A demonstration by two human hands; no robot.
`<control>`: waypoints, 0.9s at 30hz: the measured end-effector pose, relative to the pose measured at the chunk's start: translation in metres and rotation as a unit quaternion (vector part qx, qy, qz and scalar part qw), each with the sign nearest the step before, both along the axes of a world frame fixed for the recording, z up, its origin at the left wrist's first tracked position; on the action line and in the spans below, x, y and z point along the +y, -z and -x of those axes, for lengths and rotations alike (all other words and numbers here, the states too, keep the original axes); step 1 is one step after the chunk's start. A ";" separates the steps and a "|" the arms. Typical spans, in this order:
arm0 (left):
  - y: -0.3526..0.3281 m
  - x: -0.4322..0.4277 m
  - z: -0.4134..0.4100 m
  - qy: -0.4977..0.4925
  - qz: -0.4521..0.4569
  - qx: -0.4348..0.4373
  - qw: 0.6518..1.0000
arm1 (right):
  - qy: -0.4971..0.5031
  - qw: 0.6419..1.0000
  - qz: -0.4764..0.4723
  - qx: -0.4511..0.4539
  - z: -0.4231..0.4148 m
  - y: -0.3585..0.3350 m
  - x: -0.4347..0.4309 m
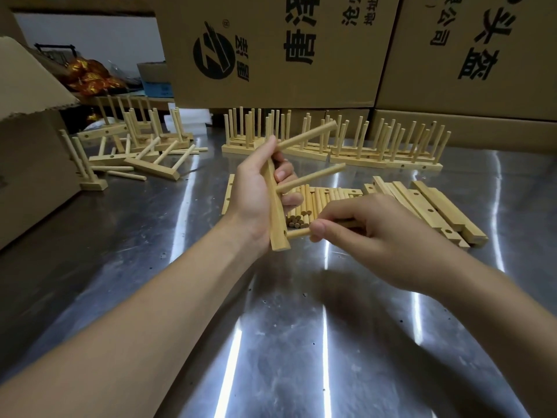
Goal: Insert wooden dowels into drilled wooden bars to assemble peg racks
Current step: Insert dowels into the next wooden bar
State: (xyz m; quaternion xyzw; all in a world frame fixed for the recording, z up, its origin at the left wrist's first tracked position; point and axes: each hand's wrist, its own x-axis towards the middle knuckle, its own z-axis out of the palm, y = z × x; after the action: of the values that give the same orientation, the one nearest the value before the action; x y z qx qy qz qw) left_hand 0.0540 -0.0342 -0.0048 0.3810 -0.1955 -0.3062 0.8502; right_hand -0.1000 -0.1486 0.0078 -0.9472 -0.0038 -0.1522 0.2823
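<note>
Left grip (256,200) is wrapped round the bar (275,212), held near upright above the desk (271,312), with 2 dowels (307,135) already in it, pointing up-right. Right grip (370,233) pinches dowel 3 (298,233) between thumb and fingers, tip at the bar's lowest hole; can't tell how deep it sits. My read: keep it square to the bar face, line its axis up with the hole before loading, push straight with a slight twist, brace the bar's back in the left palm, and seat it to match the other 2. Cocked entry likely jams or chips the hole. Around: big printed cartons (271,49) across the back and an open carton (30,146) left. Desk is scuffed shiny steel with glare streaks. Finished racks (331,146) stand in a back row, tumbled racks (135,140) lie left, bare bars (437,209) are stacked right, and a loose dowel pile (319,200) sits behind the hands.
</note>
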 end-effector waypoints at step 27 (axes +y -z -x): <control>-0.013 0.010 0.011 -0.039 -0.015 -0.120 0.992 | -0.022 0.981 -0.191 0.009 -0.003 0.008 0.012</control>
State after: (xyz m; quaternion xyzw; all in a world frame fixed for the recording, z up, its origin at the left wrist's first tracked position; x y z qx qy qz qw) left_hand 0.0426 -0.0244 0.0086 0.4350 -0.2769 -0.2279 0.8259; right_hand -0.0971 -0.1370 0.0001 -0.8770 0.0071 -0.1358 0.4609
